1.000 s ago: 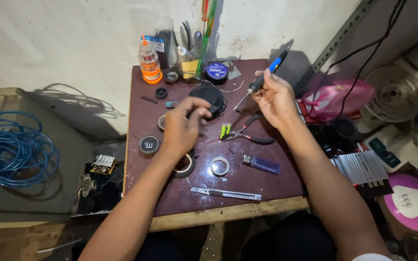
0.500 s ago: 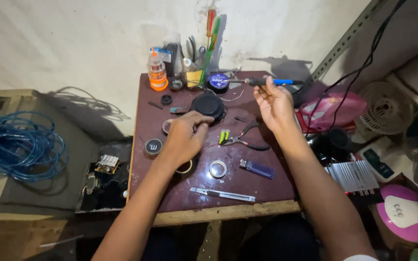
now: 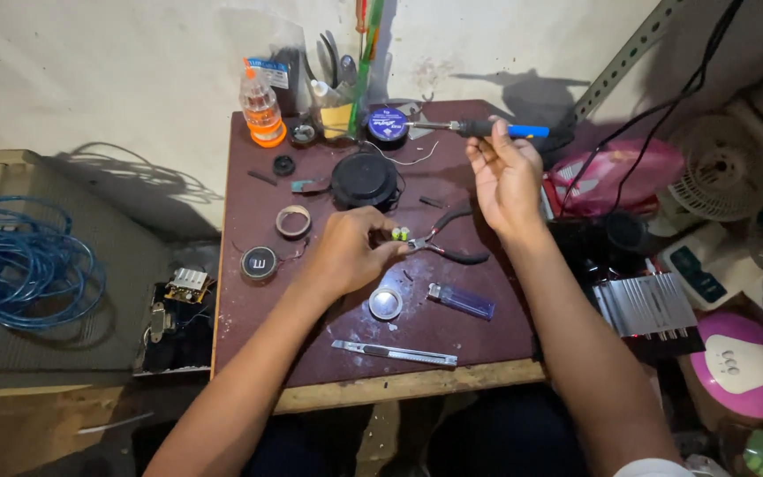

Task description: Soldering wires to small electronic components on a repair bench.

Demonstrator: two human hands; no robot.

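My right hand (image 3: 503,177) holds a soldering iron (image 3: 487,129) with a blue and black handle level over the back of the dark red table (image 3: 249,221); its tip points left at a round blue tin (image 3: 388,124). My left hand (image 3: 346,252) rests mid-table with fingers pinched on a small yellow-green part (image 3: 398,233), next to black-handled pliers (image 3: 448,238). A round black speaker (image 3: 364,180) lies just behind that hand.
On the table lie a tape ring (image 3: 293,221), a small round black part (image 3: 259,263), a silver roll (image 3: 386,303), a purple lighter (image 3: 461,300) and a utility knife (image 3: 395,353). An orange bottle (image 3: 262,110) and a tool cup (image 3: 339,115) stand at the back. Blue cable (image 3: 11,265) coils at left.
My right hand has swung the soldering iron from upright to level, tip toward the blue tin. My left hand has drawn back from the black speaker to the small part beside the pliers.
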